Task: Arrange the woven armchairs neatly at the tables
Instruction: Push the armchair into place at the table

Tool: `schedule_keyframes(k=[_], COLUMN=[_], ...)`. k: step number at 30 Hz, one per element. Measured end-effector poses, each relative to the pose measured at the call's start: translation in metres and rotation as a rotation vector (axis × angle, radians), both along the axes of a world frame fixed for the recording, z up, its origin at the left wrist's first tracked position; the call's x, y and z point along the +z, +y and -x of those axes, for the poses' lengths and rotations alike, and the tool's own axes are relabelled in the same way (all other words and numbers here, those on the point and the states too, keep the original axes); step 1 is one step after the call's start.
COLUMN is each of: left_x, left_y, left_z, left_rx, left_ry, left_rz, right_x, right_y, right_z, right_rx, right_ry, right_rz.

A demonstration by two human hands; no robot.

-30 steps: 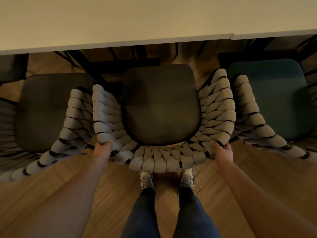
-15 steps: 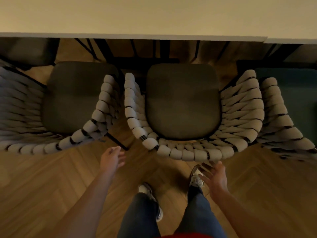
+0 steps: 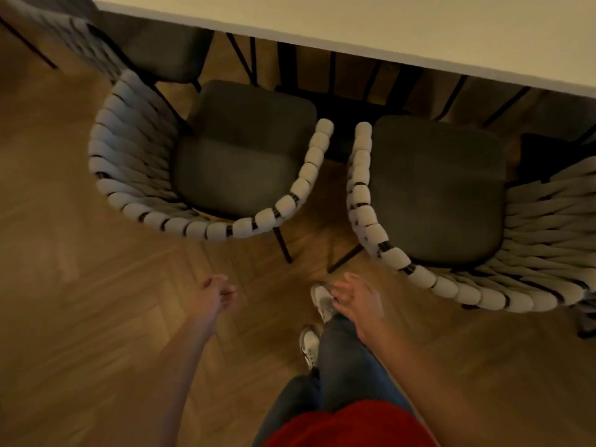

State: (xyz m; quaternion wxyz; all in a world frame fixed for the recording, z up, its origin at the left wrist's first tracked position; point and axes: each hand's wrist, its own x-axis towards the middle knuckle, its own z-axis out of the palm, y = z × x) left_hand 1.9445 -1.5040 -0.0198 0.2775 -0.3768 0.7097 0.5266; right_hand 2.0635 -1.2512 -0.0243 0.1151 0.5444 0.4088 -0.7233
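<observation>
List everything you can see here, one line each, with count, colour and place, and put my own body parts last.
woven armchairs: two in full view, pale grey weave on black frames, dark seat cushions; one at centre left, one at right, both facing the table
third woven chair: one, partly seen, blurred, upper left
table: one, cream top, along the upper edge
floor: brown herringbone wood
left hand: empty, fingers loosely curled
right hand: empty, fingers spread
shoes: two, white
jeans: blue
top: red, bottom edge
</observation>
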Motion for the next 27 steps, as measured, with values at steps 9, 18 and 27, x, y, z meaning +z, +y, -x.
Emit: schedule_keyframes(k=[9,18,27], left_x=[-0.017,-0.020,-0.034], left_y=[-0.114,-0.171,-0.205], left_z=[0.120,0.235,0.360], left_rx=[0.002,0.038,-0.176], left_ry=[-0.053,0.037,0.018], left_rz=[0.053,0.165,0.205], right_x=[-0.012,-0.016,-0.025], right_y=[-0.079,-0.135,-0.165], right_z=[0.150,0.224,0.248], right_rx=[0.033,-0.299,-0.622], right_ry=[0.026,-0.047,-0.119], right_rz=[0.040,0.043,-0.116])
